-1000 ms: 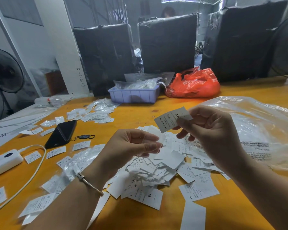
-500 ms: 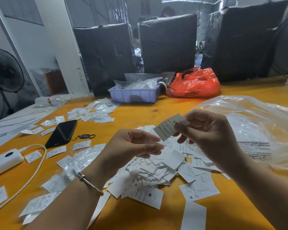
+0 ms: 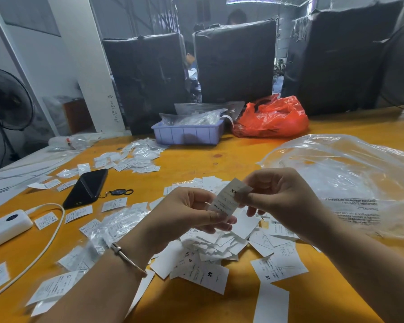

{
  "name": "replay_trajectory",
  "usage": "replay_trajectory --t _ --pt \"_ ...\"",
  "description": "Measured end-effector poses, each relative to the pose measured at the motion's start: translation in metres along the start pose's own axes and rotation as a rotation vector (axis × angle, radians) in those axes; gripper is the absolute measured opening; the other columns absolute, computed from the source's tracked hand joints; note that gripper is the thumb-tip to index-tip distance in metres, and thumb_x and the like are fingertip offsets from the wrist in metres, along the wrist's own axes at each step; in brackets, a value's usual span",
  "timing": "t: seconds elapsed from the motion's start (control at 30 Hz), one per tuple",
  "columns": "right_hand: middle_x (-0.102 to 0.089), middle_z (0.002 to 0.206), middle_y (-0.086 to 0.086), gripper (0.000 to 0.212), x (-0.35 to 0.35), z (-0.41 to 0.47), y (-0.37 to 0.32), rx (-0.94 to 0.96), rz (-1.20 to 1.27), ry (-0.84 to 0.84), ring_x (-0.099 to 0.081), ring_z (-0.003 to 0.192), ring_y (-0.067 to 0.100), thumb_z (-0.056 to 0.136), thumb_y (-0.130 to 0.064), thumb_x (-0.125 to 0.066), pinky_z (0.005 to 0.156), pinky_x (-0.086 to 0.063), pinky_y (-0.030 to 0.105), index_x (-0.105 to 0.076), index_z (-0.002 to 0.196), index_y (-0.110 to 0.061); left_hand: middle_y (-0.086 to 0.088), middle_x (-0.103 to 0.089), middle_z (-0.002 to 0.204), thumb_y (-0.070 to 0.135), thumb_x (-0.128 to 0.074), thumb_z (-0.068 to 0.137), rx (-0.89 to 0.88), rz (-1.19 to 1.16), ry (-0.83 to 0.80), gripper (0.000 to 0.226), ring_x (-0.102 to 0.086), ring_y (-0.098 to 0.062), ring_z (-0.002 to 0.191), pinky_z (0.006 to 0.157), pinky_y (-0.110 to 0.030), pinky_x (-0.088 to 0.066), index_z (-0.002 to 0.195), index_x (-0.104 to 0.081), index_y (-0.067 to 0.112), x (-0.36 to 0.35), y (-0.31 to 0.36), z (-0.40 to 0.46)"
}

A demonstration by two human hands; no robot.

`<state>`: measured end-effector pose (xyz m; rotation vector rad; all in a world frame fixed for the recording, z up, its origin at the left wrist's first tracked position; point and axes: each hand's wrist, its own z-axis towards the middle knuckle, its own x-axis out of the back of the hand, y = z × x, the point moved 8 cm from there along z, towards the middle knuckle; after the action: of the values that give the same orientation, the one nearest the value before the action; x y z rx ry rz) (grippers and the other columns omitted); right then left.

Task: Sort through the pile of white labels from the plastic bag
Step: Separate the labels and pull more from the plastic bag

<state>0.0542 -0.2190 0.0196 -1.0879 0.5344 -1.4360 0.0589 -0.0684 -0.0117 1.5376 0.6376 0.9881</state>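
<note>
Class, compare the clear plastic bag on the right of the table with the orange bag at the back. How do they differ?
The clear plastic bag is see-through with printed warning text; the orange bag is opaque and shows none. The clear bag lies near the right hand; the orange bag sits far back beside the lavender tray. Both are crumpled plastic.

Garment workshop: wrapped bales (image 3: 234,59), label-strewn worktable (image 3: 196,164).

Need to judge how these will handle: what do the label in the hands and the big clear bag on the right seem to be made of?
The label looks like thin matte white paper or woven-type tag stock; it stays fairly flat in the grip of the left hand and right hand, though which material is unclear. The clear bag looks like thin glossy plastic film: see-through, wrinkled, with bright glare.
</note>
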Motion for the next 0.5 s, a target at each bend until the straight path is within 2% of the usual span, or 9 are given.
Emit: replay_trajectory --t 0.13,0.23,0.5 --pt "-0.073 0.077 0.004 0.016 0.013 0.000 -0.003 0.019 0.053 0.135 -0.064 0.056 0.015 0.081 -0.007 -0.072 0.048 -0.047 0.021 -0.068 0.096 -0.013 -0.008 -0.077 0.100 0.024 -0.075 0.077 -0.014 -0.031 0.021 0.035 -0.075 -0.023 0.092 0.069 -0.022 -0.058 0.109 -0.071 0.012 0.002 0.001 0.000" --pt "-0.074 0.076 0.001 0.016 0.022 -0.003 -0.008 0.068 0.034 0.242 -0.066 0.056 0.016 0.083 -0.002 -0.070 0.049 -0.048 0.020 -0.071 0.094 -0.013 -0.009 -0.077 0.101 0.024 -0.075 0.076 -0.025 -0.072 0.032 0.036 -0.074 -0.024 0.093 0.072 -0.024 -0.059 0.110 -0.070 0.014 0.004 0.002 0.000" --pt "-0.074 0.075 -0.007 0.017 0.019 -0.007 -0.012 0.099 -0.095 0.265 -0.067 0.058 0.011 0.082 -0.005 -0.071 0.052 -0.050 0.015 -0.074 0.089 -0.020 -0.008 -0.077 0.103 0.025 -0.074 0.078 -0.022 -0.093 0.017 0.032 -0.074 -0.024 0.095 0.071 -0.022 -0.058 0.109 -0.070 0.018 0.001 0.002 0.000"
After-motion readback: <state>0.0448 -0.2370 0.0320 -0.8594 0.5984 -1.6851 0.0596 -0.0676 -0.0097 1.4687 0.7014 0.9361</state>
